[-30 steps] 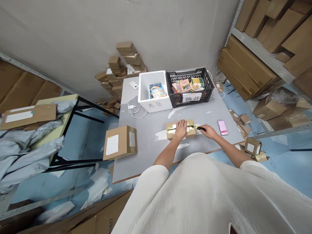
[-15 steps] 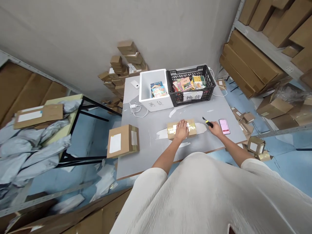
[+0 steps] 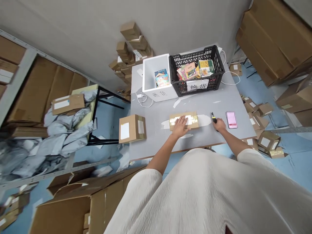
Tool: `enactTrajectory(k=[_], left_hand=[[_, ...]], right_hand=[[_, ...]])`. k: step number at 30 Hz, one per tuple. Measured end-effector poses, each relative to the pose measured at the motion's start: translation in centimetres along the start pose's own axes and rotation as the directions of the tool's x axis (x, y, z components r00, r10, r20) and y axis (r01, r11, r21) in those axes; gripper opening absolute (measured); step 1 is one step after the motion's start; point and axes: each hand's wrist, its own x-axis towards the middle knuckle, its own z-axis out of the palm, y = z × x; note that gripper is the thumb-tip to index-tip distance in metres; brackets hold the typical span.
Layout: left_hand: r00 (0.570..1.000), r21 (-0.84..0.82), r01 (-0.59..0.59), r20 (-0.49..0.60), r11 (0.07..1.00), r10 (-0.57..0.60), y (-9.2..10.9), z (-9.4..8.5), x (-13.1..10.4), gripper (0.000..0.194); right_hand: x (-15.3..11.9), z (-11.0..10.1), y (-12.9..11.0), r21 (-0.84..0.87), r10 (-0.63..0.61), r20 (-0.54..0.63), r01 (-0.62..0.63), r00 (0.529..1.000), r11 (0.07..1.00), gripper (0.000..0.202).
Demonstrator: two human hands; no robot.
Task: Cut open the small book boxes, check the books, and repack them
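A small cardboard box with shiny tape and a white label lies on the grey table. My left hand rests on top of it, fingers spread, a ring on one finger. To the right, my right hand is wrapped round a black and yellow utility knife, whose front end points away from me. Just right of that hand lies a phone with a pink screen. Whether the knife's blade is out is too small to tell.
A white foam box and a black crate, both holding books, stand at the table's back. A larger carton sits at the left edge. Grey parcels lie further left; a white cable is on the table.
The camera view has shifted. The knife has turned to point more directly away from me, still in my right hand. My left hand remains on the small box.
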Motion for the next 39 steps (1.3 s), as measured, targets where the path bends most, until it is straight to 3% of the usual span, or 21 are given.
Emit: enactTrajectory(k=[6, 11, 16, 21, 25, 28, 31, 34, 39], left_hand=[[0.999, 0.018, 0.052, 0.008, 0.998, -0.052, -0.1, -0.1, 0.5, 0.084], [0.997, 0.025, 0.083, 0.005, 0.996, -0.083, 0.1, -0.3, 0.6, 0.084], [0.997, 0.007, 0.070, -0.018, 0.998, -0.070, 0.3, -0.3, 1.0, 0.083], [0.997, -0.047, 0.035, -0.062, 0.998, -0.038, 0.0, -0.6, 0.6, 0.069], [0.974, -0.077, 0.116, -0.185, 0.990, -0.129, -1.5, -0.9, -0.7, 0.060], [0.931, -0.153, 0.236, -0.248, 0.960, -0.268, -3.3, -0.8, -2.2, 0.065], [0.890, -0.300, 0.310, -0.243, 0.902, -0.386, -5.0, -0.4, -3.4, 0.077], [0.891, -0.442, 0.247, -0.247, 0.862, -0.382, -5.9, 0.1, -4.1, 0.083], [0.866, -0.606, 0.197, -0.260, 0.771, -0.426, -5.7, 0.5, -4.3, 0.098]], right_hand=[[0.4, 0.9, 1.1, -0.012, 0.007, 0.009, -0.007, 1.000, 1.000, 0.048], [-0.4, 0.8, 0.8, 0.002, -0.080, -0.089, 0.080, 0.993, 0.997, 0.047], [-0.8, -0.3, -1.9, 0.174, -0.217, -0.127, 0.237, 0.968, 0.956, 0.042], [-1.6, -1.0, -6.1, 0.442, -0.358, -0.143, 0.383, 0.923, 0.811, 0.038], [-2.9, -1.6, -8.9, 0.514, -0.386, -0.185, 0.424, 0.904, 0.746, 0.042], [-3.7, -2.3, -10.3, 0.514, -0.413, -0.172, 0.439, 0.894, 0.737, 0.044], [-4.3, -3.0, -11.3, 0.508, -0.425, -0.149, 0.438, 0.893, 0.742, 0.045], [-4.8, -3.5, -12.1, 0.521, -0.412, -0.149, 0.426, 0.899, 0.740, 0.046], [-5.0, -4.4, -13.5, 0.569, -0.352, -0.234, 0.421, 0.906, 0.706, 0.057]])
